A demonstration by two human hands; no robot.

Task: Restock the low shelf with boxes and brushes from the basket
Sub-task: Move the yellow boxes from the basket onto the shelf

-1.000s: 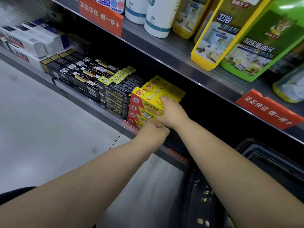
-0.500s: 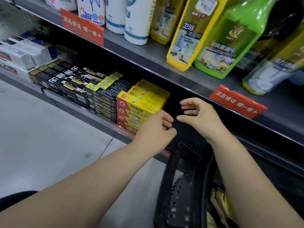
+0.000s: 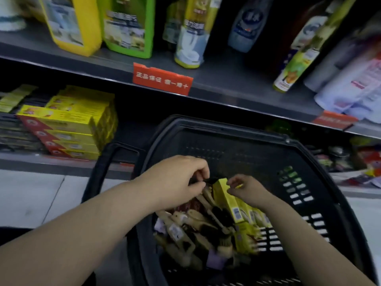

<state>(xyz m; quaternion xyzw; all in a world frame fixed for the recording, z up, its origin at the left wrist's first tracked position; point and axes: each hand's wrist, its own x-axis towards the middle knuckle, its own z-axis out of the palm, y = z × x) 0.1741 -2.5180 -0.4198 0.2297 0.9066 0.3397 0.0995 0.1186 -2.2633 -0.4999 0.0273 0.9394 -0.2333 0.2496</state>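
Note:
A black plastic basket (image 3: 226, 129) stands on the floor in front of the low shelf (image 3: 61, 161). Several wooden brushes (image 3: 191, 221) lie in it, beside a row of upright yellow boxes (image 3: 241, 215). My right hand (image 3: 247, 187) pinches the top corner of the nearest yellow box. My left hand (image 3: 179, 178) hovers over the brush handles with its fingers curled around something dark, and blur hides what it is. A stack of yellow and red boxes (image 3: 68, 129) sits on the low shelf to the left.
Black boxes (image 3: 12, 133) fill the low shelf left of the yellow stack. The upper shelf overhangs the basket, carrying cleaner bottles (image 3: 127, 27) and a red price tag (image 3: 162, 80). The basket's handle (image 3: 103, 162) hangs down at the left. Mixed packets (image 3: 369, 162) lie at the right.
Both hands left the yellow stack on the low shelf and dropped into the basket. My view swung right and down, so the basket fills the middle.

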